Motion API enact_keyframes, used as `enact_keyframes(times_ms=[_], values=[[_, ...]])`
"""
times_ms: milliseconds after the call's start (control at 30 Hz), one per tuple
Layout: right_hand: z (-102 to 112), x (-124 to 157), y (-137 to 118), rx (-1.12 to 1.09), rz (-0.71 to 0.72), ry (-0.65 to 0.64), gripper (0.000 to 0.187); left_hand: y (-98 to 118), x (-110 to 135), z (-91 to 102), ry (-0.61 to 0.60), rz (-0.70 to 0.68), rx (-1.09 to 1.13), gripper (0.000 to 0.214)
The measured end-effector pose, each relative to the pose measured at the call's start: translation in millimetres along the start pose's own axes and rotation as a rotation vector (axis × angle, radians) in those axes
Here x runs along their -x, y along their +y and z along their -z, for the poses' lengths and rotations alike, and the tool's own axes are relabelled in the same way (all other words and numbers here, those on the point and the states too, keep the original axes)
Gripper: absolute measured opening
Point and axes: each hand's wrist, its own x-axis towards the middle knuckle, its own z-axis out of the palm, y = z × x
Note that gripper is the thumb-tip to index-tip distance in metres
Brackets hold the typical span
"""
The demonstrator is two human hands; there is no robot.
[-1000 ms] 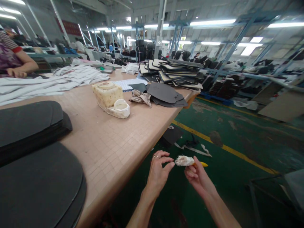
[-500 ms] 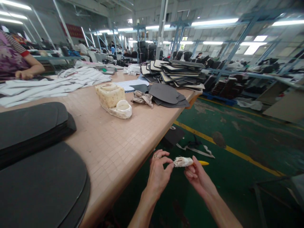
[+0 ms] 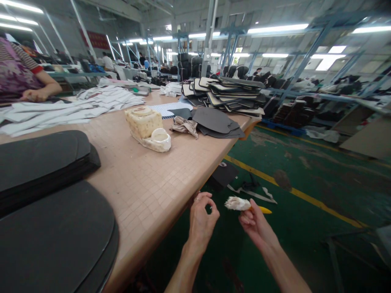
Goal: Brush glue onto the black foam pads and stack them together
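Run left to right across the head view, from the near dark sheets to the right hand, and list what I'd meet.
Stacked dark sheets → stained whitish container → left hand → brush's white head → right hand.

We have open air between our left hand and the brush; the table bars that hand's left. On it, panels block the near left, a tub the middle.

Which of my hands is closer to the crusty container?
Left. Your left hand is by the table edge, front-right of the container; your right hand, holding the brush, is farther right.
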Motion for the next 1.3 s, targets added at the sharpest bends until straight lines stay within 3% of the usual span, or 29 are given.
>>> enact_keyframes(times_ms=[167,300,467,667,933,1300], values=[[2,-3,-7,-0.067,-0.004,0.044,0.029,2,-3,7.9,-0.061,0.100,0.150,0.016],[-5,-1,2,-0.072,-0.037,0.025,0.029,2,3,5.8,-0.114,0.093,0.224,0.021],[-11,3,11,-0.058,-0.046,0.017,0.030,0,7,6.7,-0.087,0.108,0.239,0.022],[-12,6,13,-0.059,-0.052,0.032,0.030,-2,8,4.1,-0.037,0.036,0.160,0.010],[-10,8,14,-0.038,-0.038,0.020,0.030,-2,9,-1.4,-0.001,-0.189,-0.093,0.016],[-10,8,16,-0.018,-0.046,0.015,0.031,-1,9,0.5,-0.013,-0.298,-0.248,0.014]])
